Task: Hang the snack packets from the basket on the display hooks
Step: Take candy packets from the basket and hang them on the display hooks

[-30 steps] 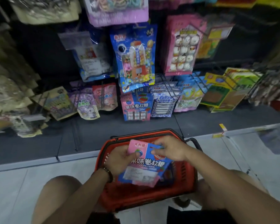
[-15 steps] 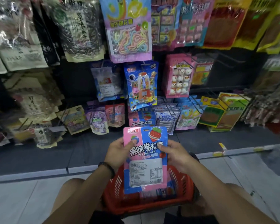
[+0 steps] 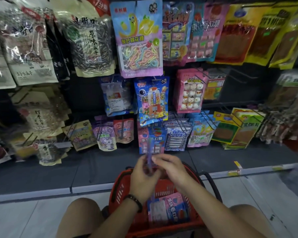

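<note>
— Where's the snack packet [image 3: 149, 158]?
— Held up edge-on over the red basket [image 3: 118, 184], both hands on it. Blurry, tho.
— Grip?
— Left hand [image 3: 142, 177] curled round its lower part; dark wristband [image 3: 133, 201] on that arm. Right hand [image 3: 169, 166] pinches it near the top w/ fingertips.
— Anything in the basket?
— Yep, another pink-blue packet [image 3: 169, 210] lying flat inside. Basket's on the floor btwn the person's knees.
— And the rack?
— Matching hung packets [image 3: 151, 140] on the bottom row, right behind the held one.
</note>
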A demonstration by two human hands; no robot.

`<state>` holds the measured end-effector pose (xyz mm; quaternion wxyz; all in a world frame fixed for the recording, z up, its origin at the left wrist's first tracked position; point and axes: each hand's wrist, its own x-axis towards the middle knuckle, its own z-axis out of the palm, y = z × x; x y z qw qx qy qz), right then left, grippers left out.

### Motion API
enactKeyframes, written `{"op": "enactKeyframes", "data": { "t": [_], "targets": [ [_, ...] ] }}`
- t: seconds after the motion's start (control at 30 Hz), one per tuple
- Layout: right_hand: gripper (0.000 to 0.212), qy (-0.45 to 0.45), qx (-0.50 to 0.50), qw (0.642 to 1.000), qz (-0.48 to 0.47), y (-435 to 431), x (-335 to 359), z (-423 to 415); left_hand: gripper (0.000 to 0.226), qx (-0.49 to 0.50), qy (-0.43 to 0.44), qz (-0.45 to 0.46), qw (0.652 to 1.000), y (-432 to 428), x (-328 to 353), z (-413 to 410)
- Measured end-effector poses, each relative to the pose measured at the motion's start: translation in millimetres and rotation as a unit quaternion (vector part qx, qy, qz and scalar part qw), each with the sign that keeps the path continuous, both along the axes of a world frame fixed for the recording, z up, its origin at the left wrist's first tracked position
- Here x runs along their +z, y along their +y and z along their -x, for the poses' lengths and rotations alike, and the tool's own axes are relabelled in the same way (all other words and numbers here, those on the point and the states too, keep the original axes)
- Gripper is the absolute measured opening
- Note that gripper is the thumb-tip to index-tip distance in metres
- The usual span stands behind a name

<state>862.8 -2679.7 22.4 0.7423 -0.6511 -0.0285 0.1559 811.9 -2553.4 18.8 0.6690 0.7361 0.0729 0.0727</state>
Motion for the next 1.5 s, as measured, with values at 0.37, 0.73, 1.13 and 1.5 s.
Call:
{"op": "enactKeyframes", "data": {
  "t": [0.37,0.73,1.13,1.5],
  "targets": [
    [0.034,-0.09,-0.101,0.978,0.157,-38,14,-45,0.022,-0.022,0.054,0.101,0.993,47,-9,-33],
    [0.009,-0.116,-0.081,0.974,0.18,-40,-9,-91,0.009,-0.01,0.035,-0.081,0.996,72,-20,-92],
    [0.013,-0.053,-0.099,0.981,0.156,-30,-94,-173,0.033,-0.041,0.101,-0.035,0.993,80,-107,-203],
    [0.014,-0.012,-0.106,0.98,0.169,-23,-147,-241,0.021,0.02,0.139,0.084,0.987,72,-151,-245]
  ]
}}
